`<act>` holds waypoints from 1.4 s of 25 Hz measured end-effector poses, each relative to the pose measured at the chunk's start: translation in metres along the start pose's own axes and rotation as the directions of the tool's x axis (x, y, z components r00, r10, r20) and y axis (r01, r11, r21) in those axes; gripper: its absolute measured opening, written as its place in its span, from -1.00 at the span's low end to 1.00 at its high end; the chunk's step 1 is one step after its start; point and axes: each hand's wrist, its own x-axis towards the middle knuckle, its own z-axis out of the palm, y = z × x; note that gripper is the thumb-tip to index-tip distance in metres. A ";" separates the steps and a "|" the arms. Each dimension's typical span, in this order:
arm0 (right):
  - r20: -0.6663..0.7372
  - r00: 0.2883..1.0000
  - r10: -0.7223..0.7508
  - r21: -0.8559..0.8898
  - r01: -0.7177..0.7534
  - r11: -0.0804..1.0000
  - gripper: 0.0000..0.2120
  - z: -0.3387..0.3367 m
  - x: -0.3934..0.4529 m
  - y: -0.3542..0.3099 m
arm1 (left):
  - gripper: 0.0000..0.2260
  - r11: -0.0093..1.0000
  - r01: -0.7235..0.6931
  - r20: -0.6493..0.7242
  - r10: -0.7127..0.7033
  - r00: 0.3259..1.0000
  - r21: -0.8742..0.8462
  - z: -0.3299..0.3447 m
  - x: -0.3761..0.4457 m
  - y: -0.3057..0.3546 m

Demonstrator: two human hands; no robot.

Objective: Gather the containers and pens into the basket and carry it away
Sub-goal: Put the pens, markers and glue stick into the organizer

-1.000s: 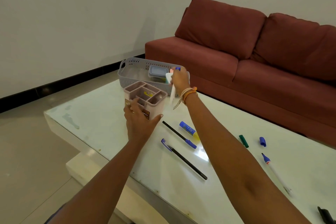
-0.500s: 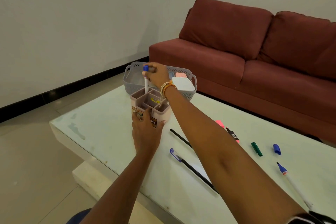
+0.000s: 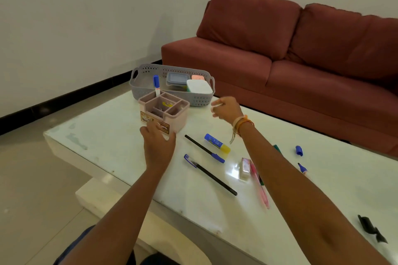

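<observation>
I see the left hand holding the pink pen box on the table — a blue marker stands inside. The right hand hangs loose, empty, near the gray basket.

Both forearms are bare; the right wrist wears orange and cream thread bracelets (loose ends dangling).

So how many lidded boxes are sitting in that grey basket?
3 show in the basket: a white box nearest, a clear grey-lidded box left of it, and a pink box behind. More may be hidden beneath them.
</observation>
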 end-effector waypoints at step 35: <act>-0.216 0.953 -0.213 0.483 0.294 0.825 -0.84 0.029 0.020 -0.118 | -0.66 0.990 0.120 0.131 -0.128 0.983 0.071 -0.032 -0.007 -0.011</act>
